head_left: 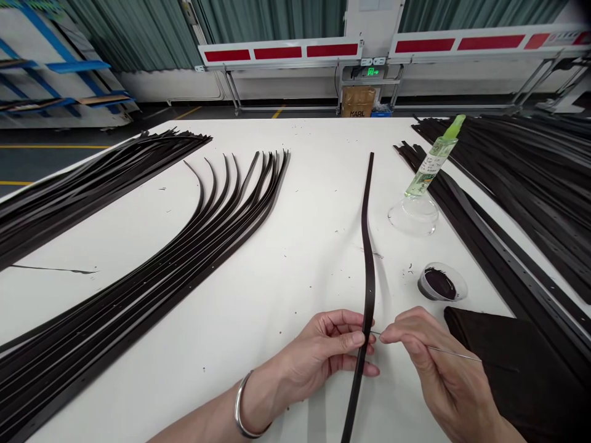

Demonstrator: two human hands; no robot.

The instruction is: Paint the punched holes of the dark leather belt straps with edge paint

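My left hand (323,351) grips a long black leather strap (368,246) near its lower part, and the strap rises in a gentle S-curve across the white table. My right hand (429,363) pinches a thin metal needle (450,352), whose tip reaches the strap's edge by my left fingers. A small clear cup (442,282) holding thick black paste stands to the right of the strap. A silver bangle (242,406) circles my left wrist.
Fanned bundles of black straps (138,264) lie on the table's left, with more (508,154) on the right. A green-capped bottle (431,163) leans in a glass dish (413,215). Dark cloth (512,363) lies at lower right. Beyond the table stand railings and a cardboard box (357,101).
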